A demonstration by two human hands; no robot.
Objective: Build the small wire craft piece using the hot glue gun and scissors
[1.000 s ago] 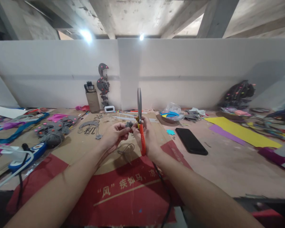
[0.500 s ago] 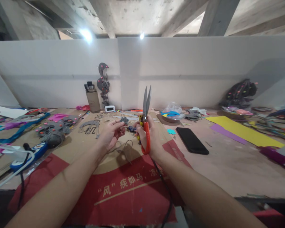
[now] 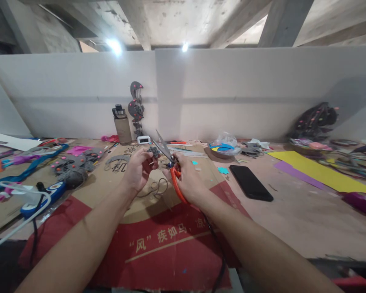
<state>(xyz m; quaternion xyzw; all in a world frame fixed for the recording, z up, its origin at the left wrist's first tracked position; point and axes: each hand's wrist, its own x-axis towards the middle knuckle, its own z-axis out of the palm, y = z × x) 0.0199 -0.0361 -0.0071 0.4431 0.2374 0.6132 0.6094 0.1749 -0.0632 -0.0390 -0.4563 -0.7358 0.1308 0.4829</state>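
Observation:
My left hand (image 3: 139, 169) pinches a small grey knotted piece (image 3: 154, 151) between thumb and fingers. Just to its right, my right hand (image 3: 186, 173) is wrapped round scissors with red-orange handles (image 3: 177, 188). Their blades (image 3: 162, 142) are parted and point up and left, close to the grey piece. A thin grey cord (image 3: 155, 189) loops on the cardboard below my hands. Whether the blades touch the grey piece cannot be made out.
A red and brown cardboard sheet (image 3: 171, 252) lies under my hands. Around it are a black phone (image 3: 250, 183), a bottle (image 3: 122, 128), a bowl (image 3: 223, 152), grey pinned pieces (image 3: 76, 162), a blue power strip (image 3: 44, 199) and yellow paper (image 3: 320, 173).
The scissors have tilted from upright to the left, and their blades have come near the grey piece. The small yellow and blue items by my right hand are mostly out of sight.

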